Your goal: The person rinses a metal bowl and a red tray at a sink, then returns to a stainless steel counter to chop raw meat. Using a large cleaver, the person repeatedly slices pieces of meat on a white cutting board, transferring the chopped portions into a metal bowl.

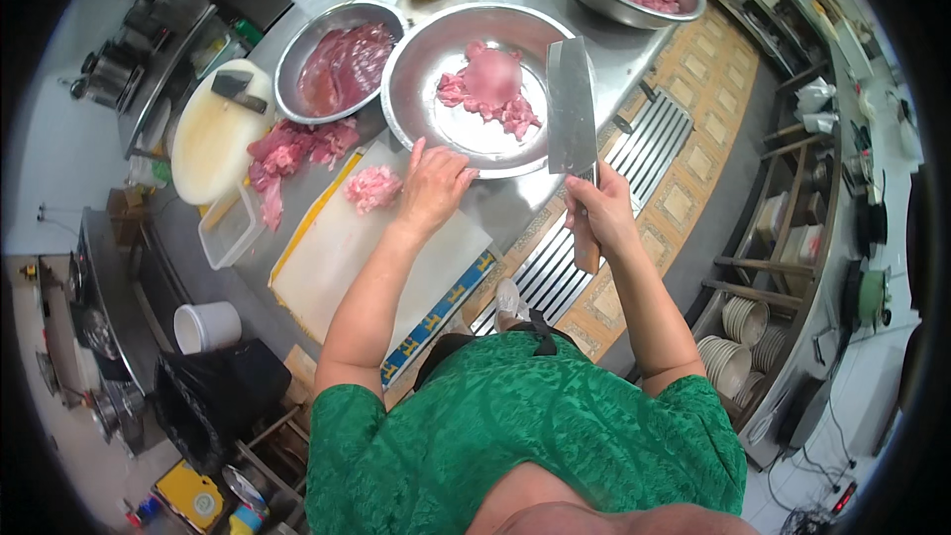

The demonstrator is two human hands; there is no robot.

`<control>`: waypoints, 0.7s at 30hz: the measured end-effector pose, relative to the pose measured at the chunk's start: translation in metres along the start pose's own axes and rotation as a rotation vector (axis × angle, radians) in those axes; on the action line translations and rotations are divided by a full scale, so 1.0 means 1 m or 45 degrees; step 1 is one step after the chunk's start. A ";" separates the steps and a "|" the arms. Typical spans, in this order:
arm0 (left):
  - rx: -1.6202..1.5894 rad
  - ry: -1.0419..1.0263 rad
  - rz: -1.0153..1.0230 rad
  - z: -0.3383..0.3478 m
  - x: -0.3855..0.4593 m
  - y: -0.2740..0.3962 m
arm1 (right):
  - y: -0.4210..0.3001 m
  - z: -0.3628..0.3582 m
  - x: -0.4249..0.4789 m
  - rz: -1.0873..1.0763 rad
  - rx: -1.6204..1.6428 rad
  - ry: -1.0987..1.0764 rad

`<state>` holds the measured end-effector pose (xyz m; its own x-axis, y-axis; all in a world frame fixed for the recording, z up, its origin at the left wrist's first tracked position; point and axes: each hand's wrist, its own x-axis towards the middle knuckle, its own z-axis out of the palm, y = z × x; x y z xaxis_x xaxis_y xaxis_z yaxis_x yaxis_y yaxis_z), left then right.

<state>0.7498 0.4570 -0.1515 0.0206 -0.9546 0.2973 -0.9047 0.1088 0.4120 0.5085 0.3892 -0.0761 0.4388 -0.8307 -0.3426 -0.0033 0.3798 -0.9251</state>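
My right hand (603, 212) grips the wooden handle of a cleaver (570, 108), its broad blade pointing up and away beside the right rim of a large steel basin (416, 67). Pink pieces of raw meat (494, 85) lie in the middle of that basin. My left hand (435, 189) is at the basin's near rim with no object in it; whether it touches the rim I cannot tell. Just left of its fingers, a small heap of chopped pale-pink meat (373, 189) sits on a white cutting board (371, 260) with yellow and blue edges.
A steel bowl (286, 74) holds dark red meat, perhaps liver; loose meat trimmings (286, 152) lie nearby. Another cleaver (238, 89) rests on a round board (215, 141). A clear plastic tub (230, 227) stands at the table edge. Far right is a steel bowl (691, 11) of sliced meat.
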 end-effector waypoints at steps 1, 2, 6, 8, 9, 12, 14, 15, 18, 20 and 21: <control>-0.053 0.088 -0.032 -0.002 -0.006 0.000 | 0.003 0.004 -0.004 0.003 0.009 -0.068; -0.103 0.179 -0.066 -0.004 -0.013 0.001 | 0.007 0.010 -0.009 0.008 0.018 -0.138; -0.223 0.327 0.009 -0.044 -0.042 0.029 | 0.034 0.037 -0.034 0.151 -0.144 -0.378; -0.208 0.351 0.031 -0.060 -0.062 0.026 | 0.043 0.051 -0.048 0.281 -0.302 -0.535; -0.191 0.356 0.029 -0.067 -0.070 0.019 | 0.050 0.057 -0.053 0.323 -0.405 -0.615; -0.279 0.469 -0.331 -0.076 -0.105 -0.038 | 0.073 0.077 -0.066 0.388 -0.591 -0.763; -0.196 0.542 -0.657 -0.080 -0.134 -0.095 | 0.098 0.085 -0.070 0.322 -0.806 -0.807; -0.062 0.559 -0.800 -0.083 -0.145 -0.125 | 0.114 0.086 -0.069 0.219 -0.976 -0.804; 0.283 0.494 -0.741 -0.086 -0.168 -0.194 | 0.116 0.105 -0.080 0.117 -1.164 -0.753; 0.450 0.388 -0.739 -0.082 -0.164 -0.222 | 0.117 0.111 -0.085 0.115 -1.317 -0.731; 0.503 0.338 -0.776 -0.076 -0.160 -0.236 | 0.120 0.113 -0.088 0.116 -1.323 -0.714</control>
<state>0.9921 0.6052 -0.2311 0.6198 -0.7102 0.3337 -0.7846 -0.5692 0.2458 0.5710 0.5535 -0.1386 0.7312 -0.4245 -0.5340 -0.6700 -0.2997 -0.6792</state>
